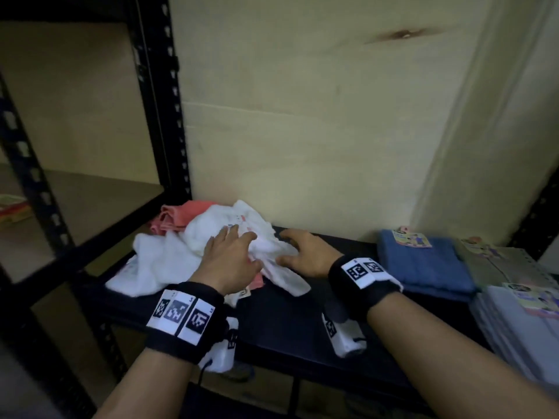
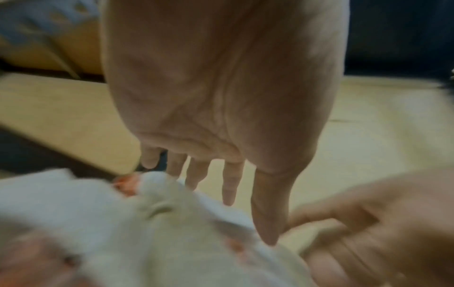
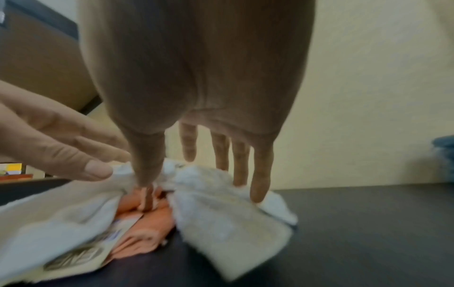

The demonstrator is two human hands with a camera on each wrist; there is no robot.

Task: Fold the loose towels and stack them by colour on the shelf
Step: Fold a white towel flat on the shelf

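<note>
A loose heap of white towels (image 1: 169, 261) lies on the black shelf board (image 1: 287, 316), with coral-pink towels (image 1: 181, 216) behind and under it. My left hand (image 1: 236, 240) rests flat on top of the white heap, fingers straight. Just to its right, my right hand (image 1: 290, 246) is spread over the heap's right end, fingertips touching white cloth. In the right wrist view the right hand (image 3: 196, 174) hangs over the white towel (image 3: 221, 213), its thumb touching the pink towel (image 3: 147, 233). In the blurred left wrist view the left hand (image 2: 249, 221) hovers over white cloth (image 2: 147, 223).
A folded blue towel (image 1: 423, 267) with a paper label lies to the right on the same board. Folded grey towels (image 1: 514, 328) are stacked at the far right. A black metal upright (image 1: 163, 116) stands left of the heap, a pale wall behind.
</note>
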